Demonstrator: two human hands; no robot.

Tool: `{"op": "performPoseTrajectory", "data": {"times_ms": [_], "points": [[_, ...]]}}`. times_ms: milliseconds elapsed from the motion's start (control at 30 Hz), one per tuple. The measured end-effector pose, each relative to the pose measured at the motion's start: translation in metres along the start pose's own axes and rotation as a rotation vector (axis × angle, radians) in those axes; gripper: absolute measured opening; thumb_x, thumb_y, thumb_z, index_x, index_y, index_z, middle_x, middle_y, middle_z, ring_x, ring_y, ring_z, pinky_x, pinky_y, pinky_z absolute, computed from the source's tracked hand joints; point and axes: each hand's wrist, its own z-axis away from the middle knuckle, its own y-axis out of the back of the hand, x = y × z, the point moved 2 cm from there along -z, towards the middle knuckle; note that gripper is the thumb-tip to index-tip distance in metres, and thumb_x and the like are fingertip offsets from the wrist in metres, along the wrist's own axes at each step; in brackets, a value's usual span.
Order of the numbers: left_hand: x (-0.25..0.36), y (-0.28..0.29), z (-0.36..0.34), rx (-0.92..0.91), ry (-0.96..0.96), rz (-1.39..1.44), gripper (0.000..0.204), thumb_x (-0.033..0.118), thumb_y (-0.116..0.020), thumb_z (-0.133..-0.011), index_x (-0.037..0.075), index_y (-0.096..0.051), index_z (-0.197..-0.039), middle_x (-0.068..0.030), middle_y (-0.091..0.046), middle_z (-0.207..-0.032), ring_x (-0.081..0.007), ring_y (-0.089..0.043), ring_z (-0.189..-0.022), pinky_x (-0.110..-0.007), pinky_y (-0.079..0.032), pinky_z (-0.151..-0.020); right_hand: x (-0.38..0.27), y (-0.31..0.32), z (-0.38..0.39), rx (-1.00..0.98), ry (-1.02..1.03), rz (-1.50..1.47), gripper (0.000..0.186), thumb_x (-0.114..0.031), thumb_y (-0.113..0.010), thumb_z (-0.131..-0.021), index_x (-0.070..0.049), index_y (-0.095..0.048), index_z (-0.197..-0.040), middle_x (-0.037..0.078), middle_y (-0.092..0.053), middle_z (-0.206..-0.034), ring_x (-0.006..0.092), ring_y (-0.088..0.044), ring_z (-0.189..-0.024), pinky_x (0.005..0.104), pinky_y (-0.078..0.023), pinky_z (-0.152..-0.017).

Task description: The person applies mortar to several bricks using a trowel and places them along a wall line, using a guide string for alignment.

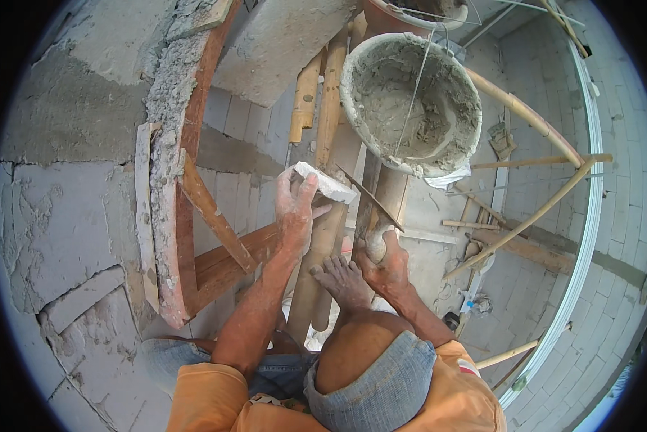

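My left hand (pixel 295 210) grips a small white block piece (pixel 325 183), with the thumb and fingers around its near end. In my right hand (pixel 385 262) is a trowel (pixel 372 199), its dark blade seen nearly edge-on and pointing up and left past the right end of the block. Its handle is crusted with mortar. Between blade and block a narrow gap shows. Beyond both hands stands a round bucket (pixel 349 86) of wet grey mortar with a wire handle across it. My bare foot (pixel 343 282) rests on bamboo poles (pixel 305 288) between my arms.
To the left is a block wall (pixel 64 216) with patches of mortar, beside a wooden board frame (pixel 187 252) with a diagonal brace. A second bucket (pixel 410 21) stands farther back. Bamboo poles (pixel 532 119) cross on the right, with a lower floor (pixel 439 205) visible below the scaffold.
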Motion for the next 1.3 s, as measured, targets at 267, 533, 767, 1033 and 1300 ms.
{"op": "performPoseTrajectory", "data": {"times_ms": [267,533,767,1033,1300], "points": [[0.006,0.003,0.000,0.002,0.018,0.006,0.052,0.033,-0.058,-0.100,0.005,-0.037,-0.139,-0.0139,-0.052,-0.128,-0.0247,-0.059,-0.115,-0.051,-0.060,-0.088,-0.021,0.011,-0.007,0.035,0.017,-0.113,0.037,-0.006,-0.066,-0.085,0.001,-0.052,-0.118,0.026,-0.069,-0.087,0.0389,-0.072,-0.079,0.0427,-0.055,-0.067],[0.000,0.006,0.001,-0.004,0.008,0.020,0.053,0.033,-0.059,-0.100,0.005,-0.037,-0.139,-0.0143,-0.053,-0.127,-0.0266,-0.062,-0.113,-0.049,-0.062,-0.085,-0.003,0.000,-0.014,-0.165,-0.183,-0.013,0.031,-0.008,-0.069,-0.082,0.001,-0.048,-0.102,0.029,-0.066,-0.082,0.0472,-0.068,-0.080,0.0487,-0.053,-0.066],[0.011,0.009,-0.016,-0.001,0.009,0.047,0.056,0.037,-0.061,-0.098,0.006,-0.037,-0.137,-0.0152,-0.052,-0.128,-0.0279,-0.061,-0.112,-0.049,-0.062,-0.082,0.034,-0.018,-0.005,-0.224,-0.282,0.060,0.030,-0.005,-0.068,-0.082,0.003,-0.052,-0.107,0.022,-0.066,-0.078,0.0401,-0.070,-0.077,0.0433,-0.055,-0.070],[0.010,0.020,-0.013,-0.061,0.091,0.087,0.079,0.048,-0.061,-0.096,0.014,-0.021,-0.155,-0.0212,-0.037,-0.145,-0.0420,-0.046,-0.129,-0.060,-0.054,-0.092,0.034,-0.028,0.001,-0.187,-0.260,0.020,0.034,-0.010,-0.069,-0.085,0.003,-0.053,-0.112,0.026,-0.068,-0.088,0.0402,-0.070,-0.082,0.0453,-0.053,-0.073],[0.000,0.026,-0.017,-0.222,0.060,0.028,0.086,0.054,-0.064,-0.092,0.018,-0.019,-0.156,-0.0160,-0.035,-0.148,-0.0349,-0.047,-0.132,-0.059,-0.055,-0.096,0.042,-0.042,0.006,-0.248,-0.114,0.156,0.030,-0.013,-0.069,-0.083,0.001,-0.050,-0.102,0.030,-0.066,-0.084,0.0503,-0.065,-0.078,0.0541,-0.052,-0.065]]}}
